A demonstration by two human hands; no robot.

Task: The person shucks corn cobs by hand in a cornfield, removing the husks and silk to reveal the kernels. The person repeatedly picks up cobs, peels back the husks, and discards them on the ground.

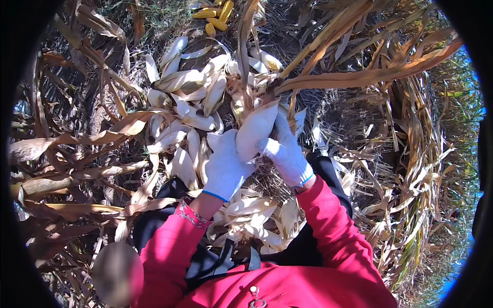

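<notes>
An ear of corn in its pale, dry husk (256, 129) is held between my two hands, its tip pointing up and to the right. My left hand (226, 163), in a white knitted glove with a blue cuff edge, closes round the lower left of the ear. On the other side my right hand (288, 154), gloved the same way, grips it with the thumb across the front; some of its fingers are hidden behind the husk. Just beyond lies a heap of pale husks and husk-covered ears (192, 95).
Several bare yellow corn cobs (218, 18) lie at the far side. Loose husks (257, 220) cover the ground between my legs. Long dry corn stalks and leaves (370, 77) cross from the upper right, with more stalks (77, 179) at left and standing dry leaves at right.
</notes>
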